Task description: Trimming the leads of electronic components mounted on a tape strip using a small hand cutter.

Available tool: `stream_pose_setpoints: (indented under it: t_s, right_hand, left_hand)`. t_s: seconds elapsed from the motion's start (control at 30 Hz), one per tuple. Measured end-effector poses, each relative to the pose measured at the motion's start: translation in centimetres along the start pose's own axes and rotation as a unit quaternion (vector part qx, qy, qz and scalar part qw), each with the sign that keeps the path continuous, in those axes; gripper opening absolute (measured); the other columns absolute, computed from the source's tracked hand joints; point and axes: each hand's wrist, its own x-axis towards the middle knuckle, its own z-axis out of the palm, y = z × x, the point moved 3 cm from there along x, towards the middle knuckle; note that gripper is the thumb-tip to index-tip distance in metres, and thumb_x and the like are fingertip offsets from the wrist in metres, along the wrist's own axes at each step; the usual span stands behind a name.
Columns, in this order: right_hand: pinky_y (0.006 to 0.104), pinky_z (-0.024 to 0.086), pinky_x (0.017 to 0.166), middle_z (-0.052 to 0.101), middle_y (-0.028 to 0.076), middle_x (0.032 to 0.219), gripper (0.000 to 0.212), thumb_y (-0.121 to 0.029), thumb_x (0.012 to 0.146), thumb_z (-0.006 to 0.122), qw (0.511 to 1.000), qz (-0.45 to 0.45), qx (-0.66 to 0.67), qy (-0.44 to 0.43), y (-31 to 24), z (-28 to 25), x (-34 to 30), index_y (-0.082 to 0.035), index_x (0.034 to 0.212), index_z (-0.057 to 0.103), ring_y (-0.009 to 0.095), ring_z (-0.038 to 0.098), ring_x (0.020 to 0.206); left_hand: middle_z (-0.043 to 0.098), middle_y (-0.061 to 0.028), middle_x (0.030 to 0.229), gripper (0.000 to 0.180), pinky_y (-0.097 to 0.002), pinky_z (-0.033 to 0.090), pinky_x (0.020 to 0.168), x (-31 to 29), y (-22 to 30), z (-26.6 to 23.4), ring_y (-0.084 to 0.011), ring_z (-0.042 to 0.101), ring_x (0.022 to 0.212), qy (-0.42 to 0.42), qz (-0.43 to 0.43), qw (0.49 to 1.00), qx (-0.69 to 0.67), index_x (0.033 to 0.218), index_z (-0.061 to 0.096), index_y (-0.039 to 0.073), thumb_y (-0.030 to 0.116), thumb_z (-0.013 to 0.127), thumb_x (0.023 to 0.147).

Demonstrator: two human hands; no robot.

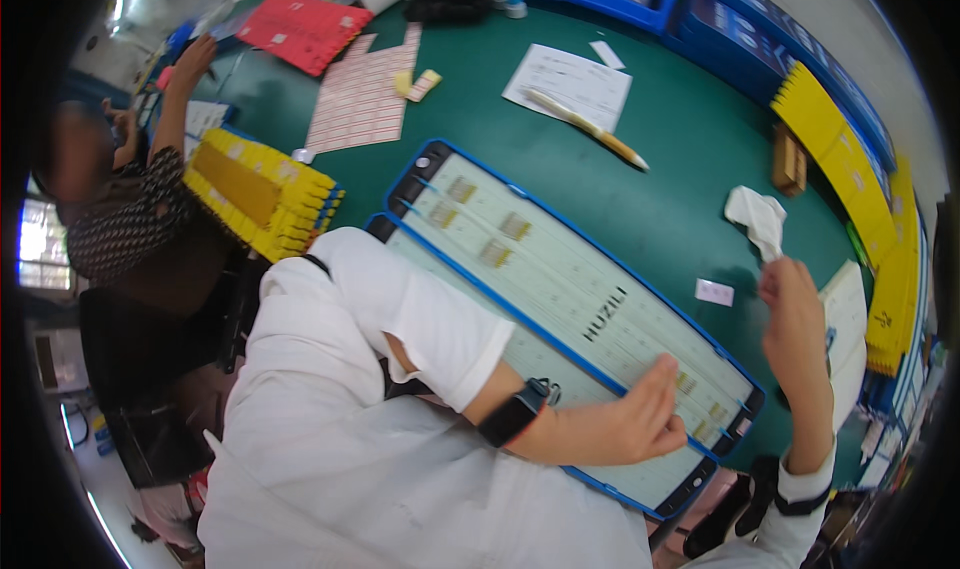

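left hand (650,409): resting on the upper tray (560,269), fingers together and laid flat near its far end, thumb side up. not gripping anything as far as i can see. black watch (515,412) on that wrist, white sleeve above it.
right hand (790,304): raised over the tabletop (650,159), fingers pinched shut on a white cloth (758,219) that sticks up out of the grip (crumpled, kinda like a wipe).
trays: two long pale trays with blue rims, one overlapping the other, running diagonally across the middle. upper tray has a few small brownish bits in its grooves near both ends. lower tray (640,474) is mostly hidden under the arm.
small card (714,292): white, lying flat on the green tabletop between the upper tray and the right hand, touching neither.
paper (567,84): white sheet further back, with a yellow pen (590,127) lying partly across it.
label sheets (362,94): pinkish printed sheets to the back left, a red stack (305,31) beyond them.
yellow stacks: one block (262,191) just beside the trays on the left, more yellow strips (850,169) along the right edge.
wood block (788,159): small, near the right-side strips.
other person (120,209): seated at left in a dark patterned top, arm reaching toward the red stack.
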Motion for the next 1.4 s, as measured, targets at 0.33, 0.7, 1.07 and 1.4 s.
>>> stream_pose_setpoints:
  t_s: [0.33,0.7,1.07,1.4]
  right_hand:
    - [0.0290,0.044,0.074,0.048,0.014,0.090,0.036,0.021,0.066,0.045,0.982,0.102,0.138,0.075,-3.2,-2.1,-7.8,0.001,0.096,0.047,0.028,0.051,0.082]
    - [0.0336,0.042,0.068,0.054,0.005,0.083,0.042,0.016,0.061,0.059,0.998,0.052,0.030,0.022,-3.5,0.8,-8.5,-0.004,0.097,0.050,0.025,0.051,0.079]
    - [0.0364,0.043,0.093,0.056,0.013,0.116,0.056,0.004,0.071,0.069,0.981,0.172,0.018,0.085,2.3,-1.8,-10.7,-0.005,0.124,0.054,0.030,0.054,0.107]
    - [0.0291,0.049,0.084,0.058,0.011,0.114,0.057,-0.013,0.073,0.080,0.944,0.192,0.170,0.208,7.0,-0.8,-13.0,0.001,0.122,0.054,0.018,0.061,0.095]
  left_hand:
    - [0.060,-0.0280,0.109,0.015,-0.0476,0.045,0.098,0.1,-1.5,-1.1,-0.0385,0.061,0.103,-0.060,-0.062,0.995,-0.041,0.093,0.046,0.008,0.020,0.052,0.085]
    - [0.042,-0.0122,0.140,0.066,-0.0528,0.030,0.107,2.2,-3.4,-0.2,-0.0350,0.037,0.130,-0.086,-0.062,0.975,-0.195,0.129,0.050,0.013,0.045,0.066,0.074]
    - [0.029,-0.0211,0.149,0.065,-0.0594,0.019,0.110,2.5,-3.5,1.4,-0.0428,0.026,0.137,-0.130,-0.060,0.931,-0.335,0.132,0.047,0.010,0.043,0.066,0.079]
    - [0.027,-0.0255,0.148,0.066,-0.0525,0.025,0.111,2.4,-4.0,1.4,-0.0444,0.027,0.136,-0.156,-0.062,0.916,-0.364,0.133,0.045,0.007,0.038,0.068,0.078]
